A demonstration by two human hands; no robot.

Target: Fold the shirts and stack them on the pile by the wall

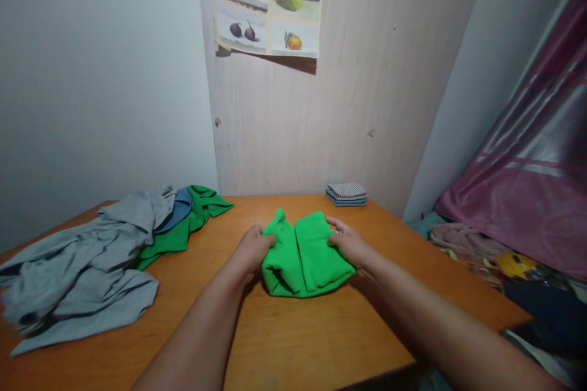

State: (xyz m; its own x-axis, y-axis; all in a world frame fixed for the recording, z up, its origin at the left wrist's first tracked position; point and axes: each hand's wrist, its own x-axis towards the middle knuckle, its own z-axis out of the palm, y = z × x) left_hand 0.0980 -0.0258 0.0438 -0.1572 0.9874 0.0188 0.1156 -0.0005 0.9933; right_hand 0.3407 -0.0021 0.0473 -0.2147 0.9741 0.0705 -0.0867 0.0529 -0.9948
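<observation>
A bright green garment point(305, 256), folded into a small bundle, lies on the wooden table point(293, 330) in front of me. My left hand point(251, 248) is closed on its left edge, pinching the cloth. At the bundle's right edge my right hand point(348, 241) grips the fabric with curled fingers. Both forearms stretch over the table toward it.
A heap of unfolded clothes sits at the left: grey garment point(87, 263), blue piece point(178, 208), another green garment point(192, 220). A small folded striped stack point(347, 193) rests at the table's back by the wooden panel. Clutter and a purple curtain point(527, 153) lie to the right.
</observation>
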